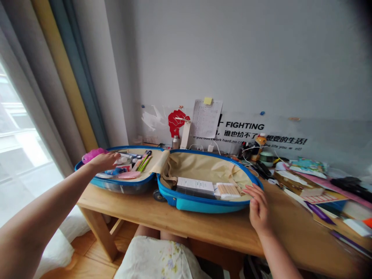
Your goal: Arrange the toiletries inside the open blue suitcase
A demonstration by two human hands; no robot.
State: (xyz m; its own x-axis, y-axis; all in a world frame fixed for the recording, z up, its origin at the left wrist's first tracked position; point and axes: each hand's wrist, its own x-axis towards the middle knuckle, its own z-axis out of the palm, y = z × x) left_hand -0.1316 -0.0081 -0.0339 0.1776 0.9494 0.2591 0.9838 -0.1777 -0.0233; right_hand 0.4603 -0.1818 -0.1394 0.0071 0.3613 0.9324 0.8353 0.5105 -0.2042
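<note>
A small blue suitcase (203, 204) lies open on a wooden desk (203, 228), its two halves side by side. My left hand (103, 161) reaches into the left half (128, 185), fingers curled over small items there; a pink object (93, 154) sits just behind it. That half holds pens, a pink case and other small things. My right hand (258, 207) rests with fingers spread on the right half's front rim. Inside that beige-lined half lie a white box (195, 185) and a pack of cotton swabs (228, 190).
The desk's right side is crowded with books, papers, cables, a bottle (259, 146) and a green jar (266, 158). A wall with a paper sheet (205, 118) and lettering stands behind. Curtains (66, 85) and a window are at left. My lap shows below the desk edge.
</note>
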